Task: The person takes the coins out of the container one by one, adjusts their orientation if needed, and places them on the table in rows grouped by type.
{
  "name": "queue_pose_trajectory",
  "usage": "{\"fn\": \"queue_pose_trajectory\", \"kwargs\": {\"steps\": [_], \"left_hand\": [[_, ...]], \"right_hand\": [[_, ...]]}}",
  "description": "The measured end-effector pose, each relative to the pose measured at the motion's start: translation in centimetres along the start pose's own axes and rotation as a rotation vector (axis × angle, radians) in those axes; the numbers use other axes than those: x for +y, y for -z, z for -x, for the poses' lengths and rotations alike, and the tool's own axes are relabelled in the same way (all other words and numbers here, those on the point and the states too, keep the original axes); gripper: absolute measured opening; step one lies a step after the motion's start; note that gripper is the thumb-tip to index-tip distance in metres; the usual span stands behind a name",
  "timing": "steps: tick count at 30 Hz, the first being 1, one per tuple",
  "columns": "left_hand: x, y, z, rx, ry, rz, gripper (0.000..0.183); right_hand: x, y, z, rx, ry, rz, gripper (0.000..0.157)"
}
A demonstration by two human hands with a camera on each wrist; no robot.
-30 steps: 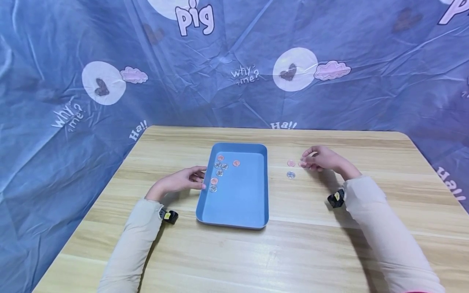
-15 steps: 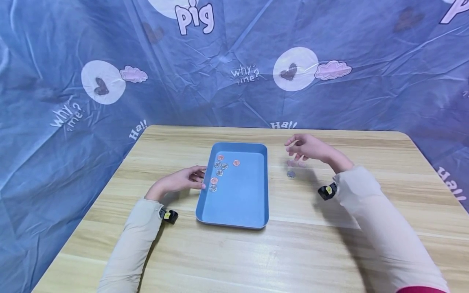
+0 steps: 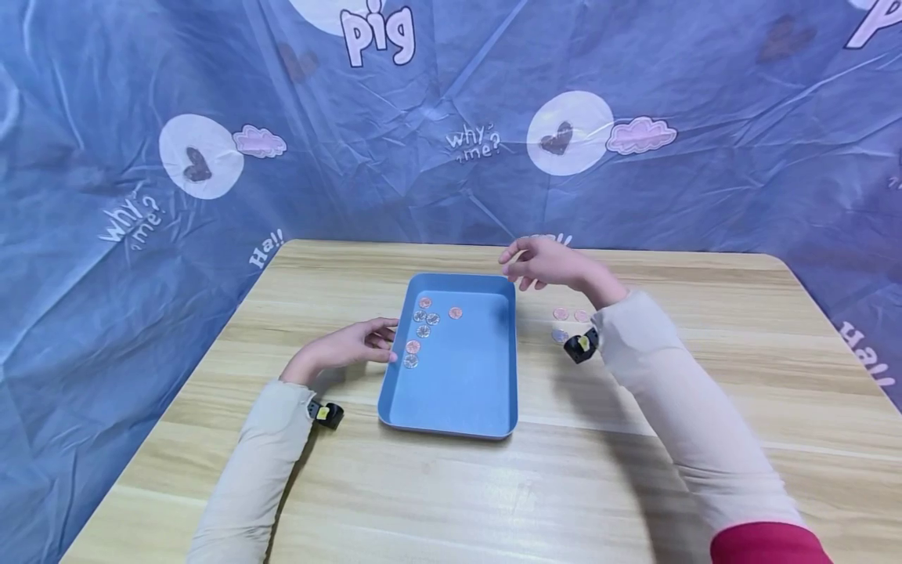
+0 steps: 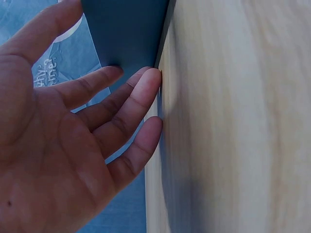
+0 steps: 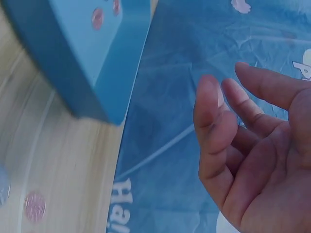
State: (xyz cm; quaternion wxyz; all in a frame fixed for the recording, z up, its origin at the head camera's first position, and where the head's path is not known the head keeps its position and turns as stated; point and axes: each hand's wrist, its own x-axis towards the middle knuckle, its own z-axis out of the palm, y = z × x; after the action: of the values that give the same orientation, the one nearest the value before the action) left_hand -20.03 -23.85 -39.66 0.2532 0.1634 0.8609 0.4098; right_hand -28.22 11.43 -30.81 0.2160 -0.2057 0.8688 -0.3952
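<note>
On the counter [image 3: 437, 501], the tray [image 3: 458, 399] holds seven coins [image 3: 423, 331], mostly toward its left wall, where the left hand [image 3: 347, 347] is. Right of the tray lie three more coins [image 3: 561, 313]; the right hand [image 3: 548, 262] is near the tray's far right corner. Behind the counter hangs a cloth [image 3: 395, 172].

We wear pale beige sleeves [image 3: 239, 478], softly creased, with rumpled, slightly uneven cuffs [image 3: 627, 307]. Above the right one shows a band of red cloth [image 3: 768, 544]. At each wrist we carry a small, blocky black camera [image 3: 580, 346] bearing a yellow patch [image 3: 583, 343]. Our left hand [image 3: 347, 345] and right hand [image 3: 548, 262] are bare.
</note>
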Motion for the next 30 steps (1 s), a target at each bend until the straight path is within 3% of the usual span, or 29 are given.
{"fn": "queue_pose_trajectory", "kwargs": {"steps": [11, 19, 30], "left_hand": [[0.0, -0.1, -0.1, -0.004, 0.010, 0.007, 0.078], [0.0, 0.0, -0.1, -0.007, 0.010, 0.015, 0.079], [0.1, 0.0, 0.0, -0.007, -0.005, 0.021, 0.077]], "right_hand": [[-1.3, -3.2, -2.8, -0.053, 0.006, -0.095, 0.028], [-0.6, -5.6, -4.3, -0.041, -0.021, -0.090, 0.026], [0.9, -7.9, -5.9, 0.001, -0.027, -0.177, 0.025]]}}
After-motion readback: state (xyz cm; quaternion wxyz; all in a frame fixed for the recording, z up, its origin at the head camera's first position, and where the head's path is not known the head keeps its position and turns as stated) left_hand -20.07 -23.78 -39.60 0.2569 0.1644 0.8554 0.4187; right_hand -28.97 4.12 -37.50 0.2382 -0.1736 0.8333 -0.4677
